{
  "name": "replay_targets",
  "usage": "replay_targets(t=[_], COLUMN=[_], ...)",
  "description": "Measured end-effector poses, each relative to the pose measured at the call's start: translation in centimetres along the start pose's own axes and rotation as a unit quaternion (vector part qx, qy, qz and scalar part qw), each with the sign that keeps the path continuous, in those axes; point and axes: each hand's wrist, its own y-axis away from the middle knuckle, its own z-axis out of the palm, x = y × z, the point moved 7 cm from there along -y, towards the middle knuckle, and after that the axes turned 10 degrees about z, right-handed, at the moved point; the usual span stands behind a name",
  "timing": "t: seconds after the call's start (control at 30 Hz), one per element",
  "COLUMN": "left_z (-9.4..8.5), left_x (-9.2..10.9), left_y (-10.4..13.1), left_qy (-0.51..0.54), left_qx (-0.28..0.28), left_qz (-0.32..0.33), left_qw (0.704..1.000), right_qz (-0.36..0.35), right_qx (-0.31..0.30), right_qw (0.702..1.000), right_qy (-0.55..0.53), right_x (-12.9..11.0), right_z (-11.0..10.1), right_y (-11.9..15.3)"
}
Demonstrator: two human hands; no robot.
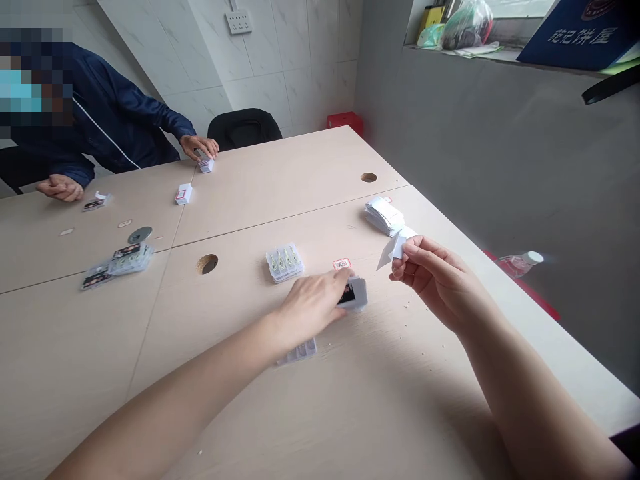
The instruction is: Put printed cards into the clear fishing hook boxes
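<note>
1. The table (240,407) is the biggest thing here, pale and wood-toned, with seams and two round holes. Across it, a person (120,113) in a dark blue jacket has one hand at a small white stack.
2. The left hand (315,300) reaches to the card stack, fingers and thumb at its left part. It's blurred, so I can't tell whether it grips anything.
3. The right hand (430,270) pinches the folded slip between thumb and fingers, above the table.
4. The paper pile (384,215) lies just beyond that slip: white, loosely fanned pieces, edges uneven.
5. The clear box (285,263) sits beyond the left wrist, showing a row of pale greenish, loop-shaped pieces inside. A second box (306,349) is partly hidden under the left forearm.
6. The card stack (358,297) rests on the table between the two hands. Its visible top is whitish, with a black printed patch partly covered by fingers.
7. The folded slip (398,247) is plain white and creased, one flap angling down to the left.
8. The label (342,264), small and red-edged with dark marks, lies just beyond the card stack.
</note>
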Motion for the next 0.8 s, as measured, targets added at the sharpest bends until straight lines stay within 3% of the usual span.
replay_targets(t=[0.13, 0.37, 0.63, 0.8], left_z=[-0.2, 1.8, 3.2, 2.1], left_x=[-1.3, -1.3, -0.2, -2.0], left_y=[-0.7, -0.8, 0.1, -0.3], left_qy=[-0.084, -0.14, -0.104, -0.015], left_qx=[0.04, 0.06, 0.075, 0.089], left_qz=[-0.01, 0.028, 0.039, 0.022], left_qw=[0.996, 0.988, 0.991, 0.996], right_qz=[-0.004, 0.0, 0.001, -0.001], right_qx=[0.005, 0.009, 0.017, 0.016], right_qw=[1.0, 1.0, 1.0, 1.0], right_qy=[0.007, 0.003, 0.01, 0.009], right_x=[-0.1, 0.1, 0.1, 0.1], right_z=[0.0, -0.1, -0.1, -0.2], right_y=[0.0, 0.0, 0.0, 0.0])
